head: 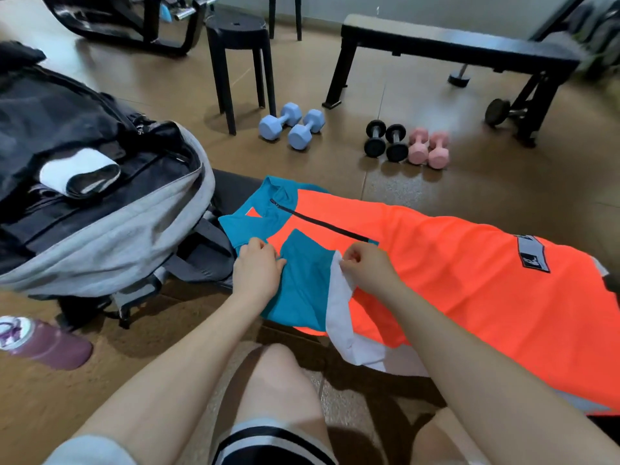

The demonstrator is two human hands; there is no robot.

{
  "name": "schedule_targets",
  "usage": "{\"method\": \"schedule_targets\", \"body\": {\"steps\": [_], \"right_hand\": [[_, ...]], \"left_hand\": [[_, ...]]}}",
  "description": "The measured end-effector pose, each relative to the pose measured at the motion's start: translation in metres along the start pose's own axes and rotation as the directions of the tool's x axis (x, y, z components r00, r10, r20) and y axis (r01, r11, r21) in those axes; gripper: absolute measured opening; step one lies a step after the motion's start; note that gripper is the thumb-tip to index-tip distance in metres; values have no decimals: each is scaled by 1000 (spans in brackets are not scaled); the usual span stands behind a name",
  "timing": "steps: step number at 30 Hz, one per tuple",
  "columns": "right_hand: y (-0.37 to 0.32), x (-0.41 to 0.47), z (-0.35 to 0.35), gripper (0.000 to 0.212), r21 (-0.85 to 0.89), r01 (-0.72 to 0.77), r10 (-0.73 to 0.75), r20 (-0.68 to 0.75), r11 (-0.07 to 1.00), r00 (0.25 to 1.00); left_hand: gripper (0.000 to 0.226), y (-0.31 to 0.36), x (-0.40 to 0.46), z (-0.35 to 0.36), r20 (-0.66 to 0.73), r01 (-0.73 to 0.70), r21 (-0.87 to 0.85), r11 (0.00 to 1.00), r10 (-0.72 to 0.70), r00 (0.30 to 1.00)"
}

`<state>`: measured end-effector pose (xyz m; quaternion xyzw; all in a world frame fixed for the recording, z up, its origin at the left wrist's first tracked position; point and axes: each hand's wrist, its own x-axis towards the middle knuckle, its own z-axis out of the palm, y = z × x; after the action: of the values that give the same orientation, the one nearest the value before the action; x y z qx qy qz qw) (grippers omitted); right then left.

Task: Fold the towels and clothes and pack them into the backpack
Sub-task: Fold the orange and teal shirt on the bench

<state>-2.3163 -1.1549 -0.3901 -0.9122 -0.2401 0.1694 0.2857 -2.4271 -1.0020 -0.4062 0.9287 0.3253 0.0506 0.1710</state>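
An orange and teal zip-neck shirt [453,263] lies spread across a dark bench, collar to the left. Its teal and white sleeve [308,290] is folded in over the body. My left hand [256,268] pinches the sleeve's teal edge near the shoulder. My right hand [364,268] pinches the white cuff end of that sleeve. A grey and black backpack [110,226] lies open on the left with a rolled white and black cloth [79,174] on top of its contents.
A purple bottle [43,342] lies on the floor at the lower left. Beyond the shirt sit blue dumbbells [292,125], black dumbbells [385,140] and pink dumbbells [427,147]. A black stool [240,62] and a weight bench [459,45] stand farther back. My knees are below.
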Motion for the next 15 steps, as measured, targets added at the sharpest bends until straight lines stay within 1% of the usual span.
{"method": "schedule_targets", "body": {"steps": [2, 3, 4, 5, 6, 7, 8, 9, 10, 11, 12, 13, 14, 15], "right_hand": [[-7, 11, -14, 19, 68, 38, -34, -53, 997, 998], [-10, 17, -20, 15, 117, 54, -40, -124, 992, 991], [-10, 22, -24, 14, 170, 77, -43, -194, 982, 980], [-8, 27, -24, 15, 205, 106, -57, -234, 973, 971], [-7, 30, -21, 18, 210, 120, -72, -223, 970, 972], [-4, 30, -17, 27, 185, 119, -84, -185, 975, 979], [1, 24, -13, 36, 147, 120, -97, -153, 982, 983], [7, 15, -9, 40, 114, 145, -125, -163, 983, 979], [14, 2, -8, 37, 80, 184, -165, -202, 980, 965], [22, -15, -7, 31, 42, 231, -213, -258, 972, 942], [32, -34, -6, 26, -5, 260, -250, -301, 966, 920], [42, -53, -6, 26, -63, 265, -272, -309, 962, 911], [53, -72, -6, 27, -109, 241, -262, -287, 964, 921], [61, -89, -5, 28, -164, 214, -252, -259, 963, 932]], "left_hand": [[23, -2, 2, -6, -69, -28, -90, 996, 22, 997], [21, -2, 4, -9, -136, -50, -149, 988, 29, 990], [21, -1, 7, -12, -203, -70, -194, 978, 30, 979], [20, 0, 11, -13, -242, -81, -224, 971, 25, 970], [18, 1, 14, -14, -250, -74, -230, 970, 15, 968], [15, 2, 16, -14, -225, -50, -201, 978, 3, 974], [18, 2, 17, -12, -195, -28, -130, 991, 2, 981], [29, 2, 16, -9, -176, -23, -30, 999, 17, 984], [38, 3, 13, -5, -179, -43, 61, 997, 53, 982], [39, 6, 8, -1, -218, -117, 100, 988, 136, 966], [33, 11, 2, 4, -267, -259, 97, 961, 276, 923], [24, 17, -5, 10, -303, -450, 77, 890, 451, 840], [16, 25, -15, 20, -292, -653, 41, 756, 634, 716], [12, 30, -25, 27, -229, -794, -21, 607, 770, 595]]}}
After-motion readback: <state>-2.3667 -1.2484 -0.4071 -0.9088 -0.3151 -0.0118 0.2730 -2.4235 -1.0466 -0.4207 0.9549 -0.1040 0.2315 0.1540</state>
